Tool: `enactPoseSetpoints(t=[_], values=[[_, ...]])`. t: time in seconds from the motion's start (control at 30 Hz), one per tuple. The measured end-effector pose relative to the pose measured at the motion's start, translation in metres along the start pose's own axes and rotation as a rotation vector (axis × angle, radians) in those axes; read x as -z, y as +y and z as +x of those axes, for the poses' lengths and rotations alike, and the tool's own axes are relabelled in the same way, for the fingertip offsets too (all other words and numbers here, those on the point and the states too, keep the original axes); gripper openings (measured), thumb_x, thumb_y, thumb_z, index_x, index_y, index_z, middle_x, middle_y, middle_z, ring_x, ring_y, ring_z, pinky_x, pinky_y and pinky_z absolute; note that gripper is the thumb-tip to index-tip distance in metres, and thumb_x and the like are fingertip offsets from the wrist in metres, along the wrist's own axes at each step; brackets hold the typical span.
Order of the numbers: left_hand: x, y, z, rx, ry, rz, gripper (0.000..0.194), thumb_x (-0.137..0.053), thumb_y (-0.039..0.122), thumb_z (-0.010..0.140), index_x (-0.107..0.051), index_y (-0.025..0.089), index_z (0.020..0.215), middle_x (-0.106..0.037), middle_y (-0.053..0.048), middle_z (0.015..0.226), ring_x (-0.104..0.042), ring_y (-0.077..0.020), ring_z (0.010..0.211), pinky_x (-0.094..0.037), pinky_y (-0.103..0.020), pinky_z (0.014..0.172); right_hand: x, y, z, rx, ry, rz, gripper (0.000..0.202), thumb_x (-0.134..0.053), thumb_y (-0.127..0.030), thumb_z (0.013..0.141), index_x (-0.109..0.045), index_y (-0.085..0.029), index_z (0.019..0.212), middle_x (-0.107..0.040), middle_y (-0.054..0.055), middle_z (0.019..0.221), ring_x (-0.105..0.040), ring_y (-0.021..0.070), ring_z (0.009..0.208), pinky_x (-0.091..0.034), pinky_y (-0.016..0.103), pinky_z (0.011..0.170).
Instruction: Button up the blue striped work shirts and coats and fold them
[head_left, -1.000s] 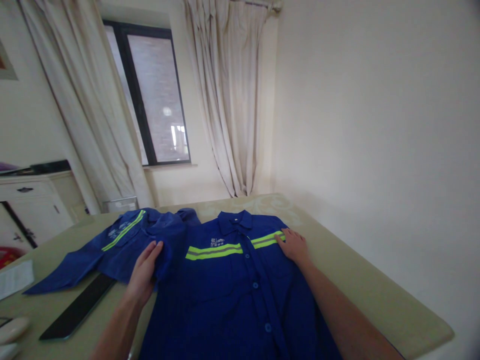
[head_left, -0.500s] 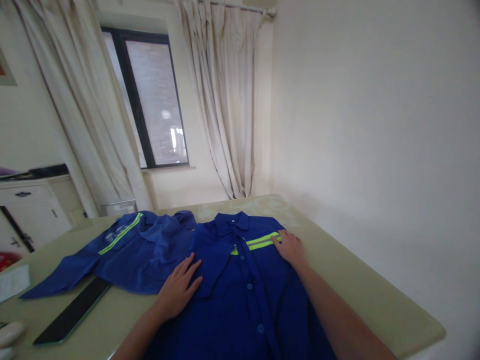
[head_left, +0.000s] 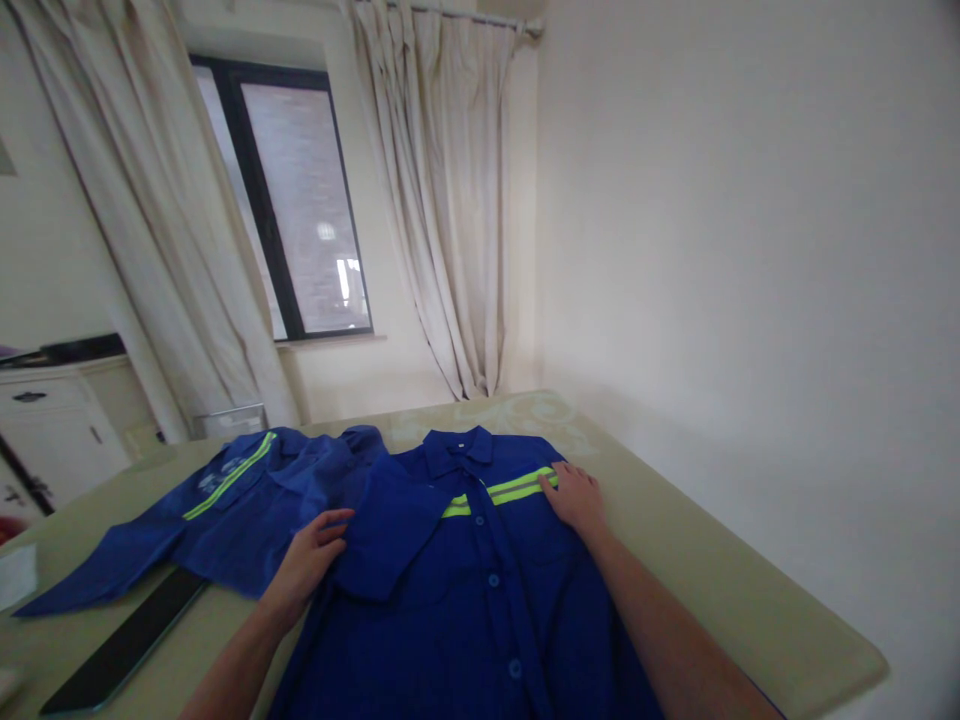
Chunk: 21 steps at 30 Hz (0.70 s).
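Note:
A dark blue work shirt (head_left: 457,630) with a collar, front buttons and a yellow-green reflective chest stripe lies face up before me. One sleeve (head_left: 394,530) is folded across its left front, covering part of the stripe. At the outer edge of that sleeve is my left hand (head_left: 311,560), open, its fingers slightly bent and apart, the tips against the cloth. My right hand (head_left: 577,495) rests open over the right end of the stripe, fingers on the fabric near the shirt's side.
A second blue garment (head_left: 232,540) with a reflective stripe lies to the left, rumpled. Part of a long black flat object (head_left: 124,645) shows below it. The table (head_left: 720,580) meets the wall at right. Curtains, a window and a white cabinet (head_left: 60,420) stand beyond.
My left hand has moved left from on top of the folded sleeve to its outer edge. The sleeve has shifted left, showing more stripe. My right hand stays on the shirt.

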<state>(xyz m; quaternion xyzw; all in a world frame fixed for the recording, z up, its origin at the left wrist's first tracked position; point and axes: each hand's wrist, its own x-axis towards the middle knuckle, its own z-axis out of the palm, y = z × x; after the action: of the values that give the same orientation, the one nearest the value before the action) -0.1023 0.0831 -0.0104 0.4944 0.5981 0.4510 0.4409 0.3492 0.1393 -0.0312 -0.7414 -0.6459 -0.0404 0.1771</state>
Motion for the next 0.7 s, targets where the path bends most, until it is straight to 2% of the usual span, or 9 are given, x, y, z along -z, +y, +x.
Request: enactPoseSetpoints(t=[0.1, 0.2, 0.33, 0.4, 0.47, 0.5, 0.57, 0.6, 0.7], values=[[0.001, -0.006, 0.002, 0.036, 0.043, 0.028, 0.040, -0.065, 0.024, 0.075, -0.062, 0.018, 0.114, -0.078, -0.008, 0.095, -0.076, -0.0239, 0.084, -0.062, -0.036, 0.080, -0.001, 0.000, 0.000, -0.005, 0.010, -0.007, 0.047, -0.042, -0.050, 0.101, -0.062, -0.018, 0.129, -0.064, 0.014, 0.137, -0.058, 0.0315, 0.123, -0.039, 0.043, 0.104], [-0.005, -0.012, 0.006, -0.085, 0.081, 0.316, 0.055, -0.069, 0.040, 0.077, -0.060, 0.018, 0.126, -0.077, -0.012, 0.104, -0.074, -0.0315, 0.101, -0.060, -0.042, 0.086, -0.002, -0.001, 0.001, -0.001, 0.018, -0.021, 0.046, -0.042, -0.050, 0.101, -0.063, -0.019, 0.127, -0.065, 0.014, 0.134, -0.059, 0.0315, 0.122, -0.039, 0.043, 0.103], [-0.005, -0.012, 0.012, -0.309, 0.051, 0.685, 0.058, -0.064, 0.024, 0.078, -0.057, 0.024, 0.136, -0.071, -0.009, 0.128, -0.062, -0.0292, 0.128, -0.049, -0.042, 0.106, -0.002, -0.006, 0.003, 0.004, 0.011, -0.032, 0.044, -0.041, -0.049, 0.101, -0.063, -0.020, 0.126, -0.065, 0.015, 0.133, -0.059, 0.0313, 0.121, -0.038, 0.043, 0.102], [-0.004, -0.007, 0.015, -0.312, 0.046, 0.830, 0.057, -0.057, 0.016, 0.082, -0.055, 0.021, 0.139, -0.067, -0.011, 0.133, -0.061, -0.0269, 0.128, -0.046, -0.040, 0.109, -0.002, -0.009, 0.004, 0.005, 0.010, -0.033, 0.044, -0.041, -0.048, 0.101, -0.063, -0.019, 0.126, -0.064, 0.016, 0.134, -0.058, 0.0318, 0.122, -0.038, 0.044, 0.102], [-0.012, 0.000, 0.015, -0.287, 0.104, 1.005, 0.061, -0.052, 0.009, 0.083, -0.051, 0.015, 0.144, -0.063, -0.018, 0.136, -0.061, -0.0288, 0.126, -0.045, -0.043, 0.108, -0.003, -0.013, 0.006, 0.002, 0.015, -0.034, 0.044, -0.041, -0.047, 0.101, -0.063, -0.018, 0.126, -0.063, 0.017, 0.135, -0.058, 0.0322, 0.123, -0.038, 0.045, 0.103], [-0.022, 0.005, 0.013, -0.294, 0.154, 1.092, 0.063, -0.050, 0.005, 0.083, -0.049, 0.013, 0.145, -0.059, -0.021, 0.140, -0.059, -0.0310, 0.128, -0.044, -0.047, 0.108, -0.003, -0.015, 0.006, 0.000, 0.019, -0.034, 0.044, -0.041, -0.046, 0.101, -0.064, -0.017, 0.125, -0.063, 0.017, 0.135, -0.057, 0.0322, 0.123, -0.037, 0.045, 0.103], [-0.057, 0.016, 0.005, -0.363, 0.239, 1.208, 0.064, -0.047, 0.003, 0.083, -0.050, 0.013, 0.146, -0.048, -0.025, 0.151, -0.052, -0.0359, 0.134, -0.042, -0.053, 0.108, -0.004, -0.017, 0.007, -0.004, 0.025, -0.034, 0.042, -0.041, -0.045, 0.101, -0.064, -0.018, 0.124, -0.064, 0.017, 0.135, -0.057, 0.0317, 0.123, -0.037, 0.044, 0.104], [-0.080, 0.022, -0.001, -0.425, 0.225, 1.213, 0.060, -0.046, 0.005, 0.086, -0.052, 0.015, 0.145, -0.045, -0.023, 0.155, -0.048, -0.0369, 0.137, -0.041, -0.055, 0.109, -0.004, -0.018, 0.008, -0.006, 0.027, -0.034, 0.042, -0.041, -0.045, 0.102, -0.064, -0.018, 0.123, -0.064, 0.017, 0.134, -0.057, 0.0314, 0.123, -0.037, 0.044, 0.104], [-0.157, 0.039, -0.023, -0.609, 0.007, 1.048, 0.047, -0.043, 0.026, 0.098, -0.054, 0.022, 0.144, -0.054, -0.014, 0.150, -0.049, -0.0322, 0.136, -0.040, -0.050, 0.111, -0.005, -0.017, 0.009, -0.011, 0.028, -0.036, 0.041, -0.041, -0.046, 0.102, -0.063, -0.019, 0.123, -0.064, 0.016, 0.133, -0.057, 0.0308, 0.122, -0.038, 0.043, 0.103]])
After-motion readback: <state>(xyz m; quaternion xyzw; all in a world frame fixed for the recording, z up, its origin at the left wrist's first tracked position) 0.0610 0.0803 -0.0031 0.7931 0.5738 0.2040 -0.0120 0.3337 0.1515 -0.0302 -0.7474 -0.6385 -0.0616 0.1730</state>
